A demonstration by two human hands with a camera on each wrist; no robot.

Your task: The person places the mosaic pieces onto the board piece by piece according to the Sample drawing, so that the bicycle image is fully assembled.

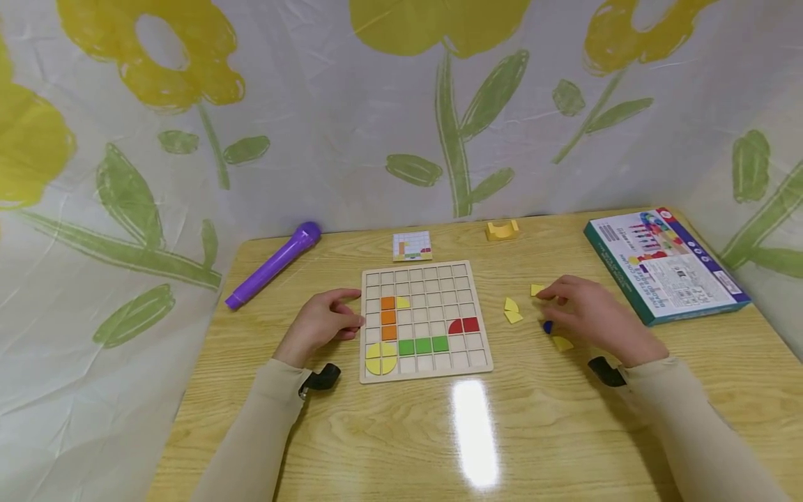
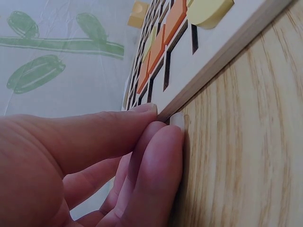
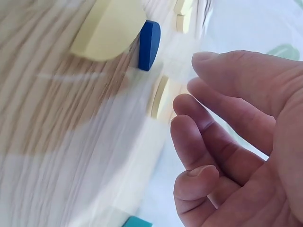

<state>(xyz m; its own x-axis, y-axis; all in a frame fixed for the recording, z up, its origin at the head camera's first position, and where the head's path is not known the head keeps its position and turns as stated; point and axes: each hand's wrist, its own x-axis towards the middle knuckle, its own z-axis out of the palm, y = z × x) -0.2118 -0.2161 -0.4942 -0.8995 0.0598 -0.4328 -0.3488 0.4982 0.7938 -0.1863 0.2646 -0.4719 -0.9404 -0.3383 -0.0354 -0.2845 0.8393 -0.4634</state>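
A square wooden grid board (image 1: 426,321) lies on the table. Orange (image 1: 389,317), green (image 1: 423,345), red (image 1: 470,325) and yellow pieces sit in its cells, with a yellow circle (image 1: 380,358) at the near left corner. My left hand (image 1: 323,322) pinches the board's left edge between thumb and fingertip. Over the loose pieces hovers my right hand (image 1: 580,317), its fingers loosely bent and nothing between them. Around it lie a yellow piece (image 1: 537,289), a blue piece (image 3: 149,46), another yellow piece (image 1: 562,343) and two more yellow pieces (image 1: 512,311).
Behind the board stands a small pattern card (image 1: 412,245). A yellow holder block (image 1: 502,230) is at the back edge, and a purple toy microphone (image 1: 272,266) lies at the left. On the right is a game box (image 1: 666,265). Flower-printed cloth (image 1: 345,125) hangs behind the table.
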